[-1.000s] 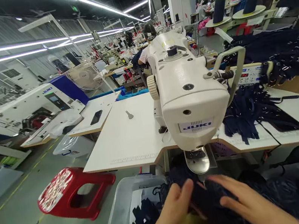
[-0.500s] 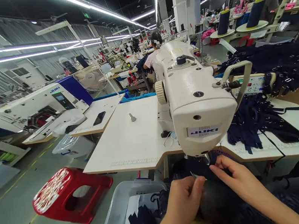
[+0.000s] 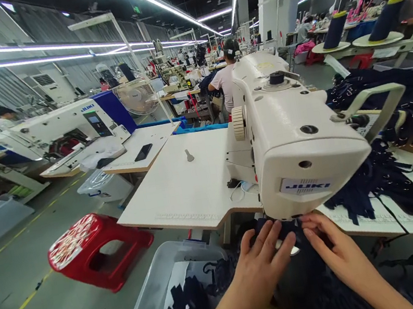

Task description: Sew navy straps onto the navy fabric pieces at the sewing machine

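My left hand point(image 3: 261, 256) lies with its fingers stretched out over dark navy fabric point(image 3: 264, 225), just below the head of the white JUKI sewing machine point(image 3: 306, 159). Under those fingers a small white, shiny patch shows; I cannot tell what it belongs to. To the right, my right hand point(image 3: 333, 238) pinches the fabric's edge with thumb and fingers, close to the needle area. The machine head hides the needle and presser foot. More dark cloth hangs beneath both hands.
A clear plastic bin point(image 3: 150, 290) of navy straps stands at lower left, beside a red stool point(image 3: 102, 251). A metal piece point(image 3: 190, 155) lies on the white table point(image 3: 180, 185). Navy straps point(image 3: 370, 185) pile up at right. Another person point(image 3: 224, 85) sits ahead.
My left hand has gone from pinching a small pointed metal tool to lying spread over the fabric; the tool's point no longer shows. My right hand still pinches the fabric. The view has shifted.
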The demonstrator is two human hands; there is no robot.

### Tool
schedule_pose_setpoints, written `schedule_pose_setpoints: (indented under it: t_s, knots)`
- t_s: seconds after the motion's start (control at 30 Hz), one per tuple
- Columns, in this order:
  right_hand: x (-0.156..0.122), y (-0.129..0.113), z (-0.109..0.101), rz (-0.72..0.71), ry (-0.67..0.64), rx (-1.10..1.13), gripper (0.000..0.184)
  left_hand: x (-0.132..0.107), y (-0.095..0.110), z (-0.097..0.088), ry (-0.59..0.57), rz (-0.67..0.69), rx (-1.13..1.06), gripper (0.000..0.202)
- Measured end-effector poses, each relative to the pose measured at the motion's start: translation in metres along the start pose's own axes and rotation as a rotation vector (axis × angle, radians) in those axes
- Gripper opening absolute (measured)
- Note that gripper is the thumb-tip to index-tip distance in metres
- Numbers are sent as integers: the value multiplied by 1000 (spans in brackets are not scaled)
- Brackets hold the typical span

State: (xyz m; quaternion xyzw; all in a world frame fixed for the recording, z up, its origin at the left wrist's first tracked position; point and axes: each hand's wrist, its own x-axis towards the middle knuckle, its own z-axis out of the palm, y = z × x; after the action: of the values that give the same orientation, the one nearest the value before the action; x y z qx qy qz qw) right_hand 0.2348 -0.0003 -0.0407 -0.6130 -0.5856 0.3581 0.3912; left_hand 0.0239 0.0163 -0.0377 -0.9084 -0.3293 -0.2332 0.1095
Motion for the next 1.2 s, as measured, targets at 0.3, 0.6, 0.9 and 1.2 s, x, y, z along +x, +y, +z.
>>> schedule_pose_setpoints:
  t_s: [0.3, 0.6, 0.9, 1.2]
  knots:
    - [17, -5, 2, -315, 57, -107, 27, -3, 8, 2, 74, -80, 70, 39]
    - [24, -1, 4, -288, 45, -174, 30, -2, 14, 3, 85, -110, 91, 40]
    - [27, -1, 5, -262, 58, -164, 33, -2, 19, 7, 109, -110, 159, 42]
    - [27, 6, 4, -219, 53, -189, 32, -4, 22, 8, 82, -121, 172, 42]
